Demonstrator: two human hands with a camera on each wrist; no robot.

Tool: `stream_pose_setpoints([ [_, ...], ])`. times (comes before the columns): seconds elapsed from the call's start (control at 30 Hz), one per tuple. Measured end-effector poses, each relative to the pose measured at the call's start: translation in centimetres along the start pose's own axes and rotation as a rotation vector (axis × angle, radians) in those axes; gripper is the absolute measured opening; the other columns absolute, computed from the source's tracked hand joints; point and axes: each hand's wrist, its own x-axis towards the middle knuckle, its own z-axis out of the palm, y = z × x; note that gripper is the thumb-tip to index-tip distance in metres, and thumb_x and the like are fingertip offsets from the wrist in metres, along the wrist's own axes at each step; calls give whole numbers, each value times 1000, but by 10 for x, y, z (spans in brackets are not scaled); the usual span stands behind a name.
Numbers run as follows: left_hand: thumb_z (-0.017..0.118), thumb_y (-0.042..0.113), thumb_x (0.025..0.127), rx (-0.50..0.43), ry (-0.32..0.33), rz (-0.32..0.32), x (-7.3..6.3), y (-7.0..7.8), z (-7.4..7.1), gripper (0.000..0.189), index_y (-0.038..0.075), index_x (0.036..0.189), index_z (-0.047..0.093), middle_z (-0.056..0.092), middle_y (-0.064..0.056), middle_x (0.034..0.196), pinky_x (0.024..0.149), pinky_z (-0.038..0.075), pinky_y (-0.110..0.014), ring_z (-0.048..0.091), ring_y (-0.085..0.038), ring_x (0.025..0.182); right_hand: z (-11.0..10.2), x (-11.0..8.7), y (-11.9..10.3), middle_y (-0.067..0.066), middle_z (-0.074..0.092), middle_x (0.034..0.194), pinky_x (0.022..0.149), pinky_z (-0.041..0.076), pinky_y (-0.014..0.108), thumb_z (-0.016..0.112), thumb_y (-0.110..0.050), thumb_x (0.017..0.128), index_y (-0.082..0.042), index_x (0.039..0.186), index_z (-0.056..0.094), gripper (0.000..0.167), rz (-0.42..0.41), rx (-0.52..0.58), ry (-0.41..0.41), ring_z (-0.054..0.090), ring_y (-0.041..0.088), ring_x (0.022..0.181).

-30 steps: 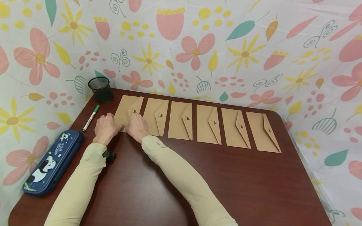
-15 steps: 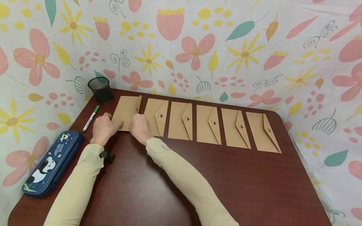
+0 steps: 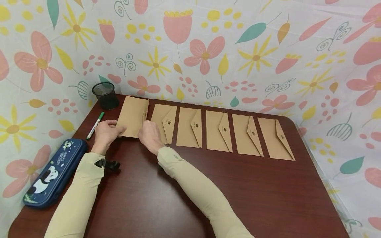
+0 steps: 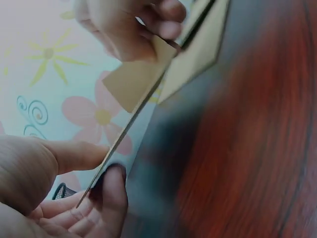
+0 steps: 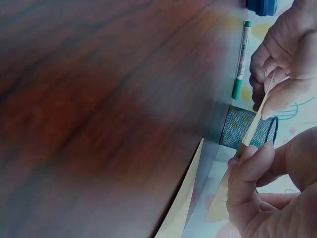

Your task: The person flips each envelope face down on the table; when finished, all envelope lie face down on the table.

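Ann: Where is the envelope point(image 3: 131, 115) in the person's hands?

Ben: At the left end of the row, by the black mesh cup point(image 3: 107, 99). It looks like it is up off the worktop point(image 3: 166, 191), but I can't tell if the far end touches

Ann: What is each hand doing?

Ben: The left hand point(image 3: 105, 134) pinches the near left corner, thumb on top and fingers under. The right hand point(image 3: 150, 135) pinches the right long side, close to the same end

Ann: Which way does it point?

Ben: The long way goes out from the person, toward the flowery wall point(image 3: 205, 56). Most of it sticks out past both hands. I think that matters most: both hands have the near end

Ann: Which hand is closer to the flap point(image 3: 145, 114)?

Ben: The right one, because the flap is on that side

Ann: And the five other envelopes point(image 3: 214, 132)?

Ben: They lie off to the right, long ways out from the person too. The first one is just beside the right hand. The left hand is closer to the green and white pen point(image 3: 95, 125)
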Motion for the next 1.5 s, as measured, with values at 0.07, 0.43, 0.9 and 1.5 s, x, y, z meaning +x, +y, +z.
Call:
stream_pose_setpoints([
  [0.07,79,22,99,-95,-26,-26,1,-1,0,59,-4,148,59,76,-15,110,68,60,-18,71,1,69,2,2,4,-1,55,67,49,45,28,58,-7,97,-18,61,50,38,-26,3,19,52,13,61],
  [0.43,80,15,99,-300,-30,-42,-1,2,-1,59,-3,149,54,65,18,81,68,60,-15,68,4,68,-19,-23,1,-3,79,89,67,53,26,61,-30,107,-12,126,80,32,-106,132,83,63,10,71],
  [0.9,78,14,100,-369,-35,-50,-6,2,-3,39,7,133,58,66,16,85,70,61,-15,71,4,69,-44,-42,-14,4,76,84,66,55,24,82,-28,99,2,153,55,68,135,557,-46,69,11,58],
  [1.5,81,43,98,-16,-97,-86,-7,-5,0,68,-3,145,64,72,-18,128,72,56,-22,68,-9,86,-48,-49,-18,-1,62,81,54,56,18,73,1,98,-1,105,67,10,154,890,-16,68,14,58],
])
